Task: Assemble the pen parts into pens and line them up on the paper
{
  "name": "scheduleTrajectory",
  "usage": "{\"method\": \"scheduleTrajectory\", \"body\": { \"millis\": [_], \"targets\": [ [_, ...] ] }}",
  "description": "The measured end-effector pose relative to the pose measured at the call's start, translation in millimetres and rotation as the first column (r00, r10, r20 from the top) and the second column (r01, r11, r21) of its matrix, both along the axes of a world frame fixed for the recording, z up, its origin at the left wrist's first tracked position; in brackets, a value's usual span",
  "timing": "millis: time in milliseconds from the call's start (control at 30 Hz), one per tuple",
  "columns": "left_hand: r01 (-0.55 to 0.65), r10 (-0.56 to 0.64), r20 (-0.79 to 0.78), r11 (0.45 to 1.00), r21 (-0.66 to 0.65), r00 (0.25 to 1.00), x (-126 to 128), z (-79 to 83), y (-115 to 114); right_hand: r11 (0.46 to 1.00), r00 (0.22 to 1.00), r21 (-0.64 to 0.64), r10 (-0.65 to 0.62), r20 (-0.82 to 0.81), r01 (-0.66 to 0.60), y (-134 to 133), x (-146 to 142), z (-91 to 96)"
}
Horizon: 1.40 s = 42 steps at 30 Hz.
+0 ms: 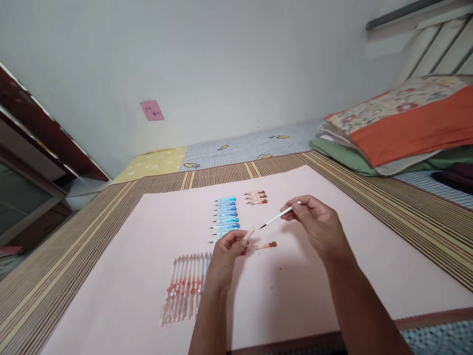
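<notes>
My left hand (229, 249) pinches a short, pale pen barrel piece (250, 233), its end tilted up to the right. Held between the fingertips of my right hand (314, 219) is a white pen refill (276, 217), whose dark tip points down-left, close to the barrel piece but apart from it. Just below and right of my left fingers lies a peach and brown pen part (266, 245) on the pink sheet. Behind my left hand, several blue pens (226, 214) form a column, the lowest partly hidden by the hand. Three brown-ended pens (256, 197) lie farther back.
Several clear and pinkish pen barrels (186, 286) lie side by side left of my left forearm. The pink sheet (295, 305) rests on a striped mat (369, 207). Folded bedding (406, 133) is stacked at the back right, against the wall.
</notes>
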<state>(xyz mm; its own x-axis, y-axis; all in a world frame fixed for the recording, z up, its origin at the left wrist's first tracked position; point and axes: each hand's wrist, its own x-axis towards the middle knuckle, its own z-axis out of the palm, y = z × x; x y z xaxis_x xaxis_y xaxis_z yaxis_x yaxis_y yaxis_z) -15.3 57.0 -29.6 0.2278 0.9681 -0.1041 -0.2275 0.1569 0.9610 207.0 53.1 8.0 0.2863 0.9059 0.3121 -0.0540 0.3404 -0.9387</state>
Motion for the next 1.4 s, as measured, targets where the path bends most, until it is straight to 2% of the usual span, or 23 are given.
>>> {"method": "scheduleTrajectory", "body": {
  "millis": [133,333,567,833,1200,1400],
  "targets": [
    [0.022,-0.021,-0.015,0.999,0.027,1.0,-0.8,-0.9,0.5,0.998,0.99,0.028,-0.065,0.122,0.062,-5.3,-6.8,7.2],
    [0.054,-0.052,-0.036,0.997,0.058,0.998,-0.2,-2.2,0.6,0.996,0.977,0.055,-0.076,0.197,0.067,-7.1,-9.8,8.3],
    [0.082,-0.08,-0.028,0.993,0.08,0.996,0.4,-0.3,-2.2,0.998,0.965,-0.01,0.06,0.256,-0.059,-10.9,-16.1,9.2],
    [0.248,-0.254,0.053,0.964,0.099,0.966,-0.9,4.9,-4.6,0.977,0.922,-0.106,0.209,0.326,-0.184,-13.2,-24.9,9.7],
    [0.368,-0.381,0.086,0.919,0.141,0.92,-1.1,9.7,-9.3,0.979,0.955,-0.103,0.195,0.223,-0.175,-11.5,-28.5,5.5],
    [0.389,-0.401,0.194,0.916,0.096,0.895,1.3,6.1,-9.6,0.987,0.966,-0.032,0.161,0.202,-0.158,-8.7,-28.6,6.4]
  ]
}}
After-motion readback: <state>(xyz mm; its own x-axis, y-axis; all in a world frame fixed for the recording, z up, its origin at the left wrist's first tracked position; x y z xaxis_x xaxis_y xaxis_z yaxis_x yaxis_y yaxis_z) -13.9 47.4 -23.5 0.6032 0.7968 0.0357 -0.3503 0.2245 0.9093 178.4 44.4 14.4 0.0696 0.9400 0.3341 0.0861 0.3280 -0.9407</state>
